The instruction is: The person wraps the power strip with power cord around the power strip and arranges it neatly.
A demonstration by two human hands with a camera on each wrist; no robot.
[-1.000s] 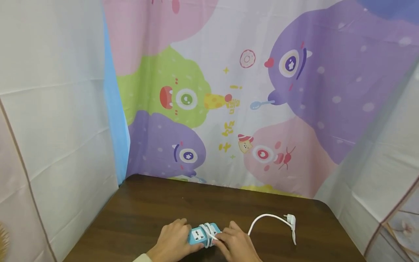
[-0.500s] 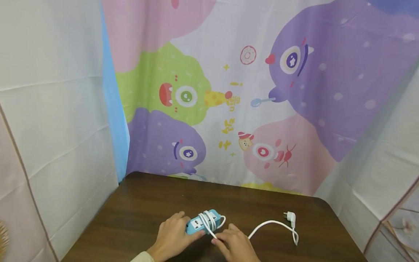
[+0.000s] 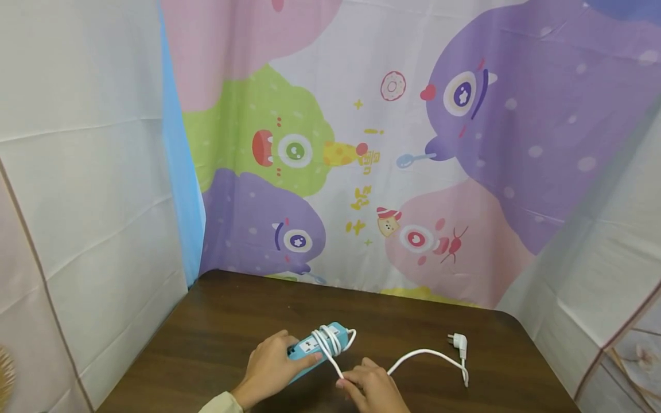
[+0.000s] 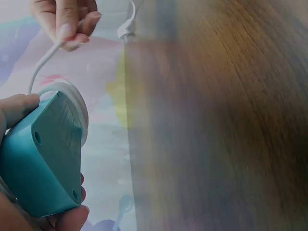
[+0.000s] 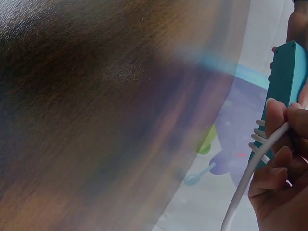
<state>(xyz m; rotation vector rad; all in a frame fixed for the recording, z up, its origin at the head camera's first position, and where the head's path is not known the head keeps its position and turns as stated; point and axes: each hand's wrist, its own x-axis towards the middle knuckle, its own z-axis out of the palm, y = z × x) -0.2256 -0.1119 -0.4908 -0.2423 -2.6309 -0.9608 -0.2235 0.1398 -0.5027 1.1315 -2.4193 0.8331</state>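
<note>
A blue power strip (image 3: 335, 332) with white sockets is gripped at its near end by my left hand (image 3: 271, 364), thumb across the top. Its white cord (image 3: 330, 358) loops several times around the far part of the strip. My right hand (image 3: 374, 384) pinches the cord a short way from the strip. Beyond that hand the cord curves right and ends in a white plug (image 3: 458, 341). In the left wrist view the underside of the power strip (image 4: 53, 149) faces the camera. In the right wrist view the cord (image 5: 260, 154) passes between thumb and fingers of the right hand (image 5: 279, 187).
A dark wooden table (image 3: 232, 310) lies beneath the hands. Behind it hangs a curtain (image 3: 356, 252) printed with cartoon monsters, and pale cloth (image 3: 103, 172) closes off the left side, with similar cloth on the right.
The power strip has swung to a steeper slant, its far end rising away. The right hand has drawn the cord away from it, so a longer straight stretch shows between them.
</note>
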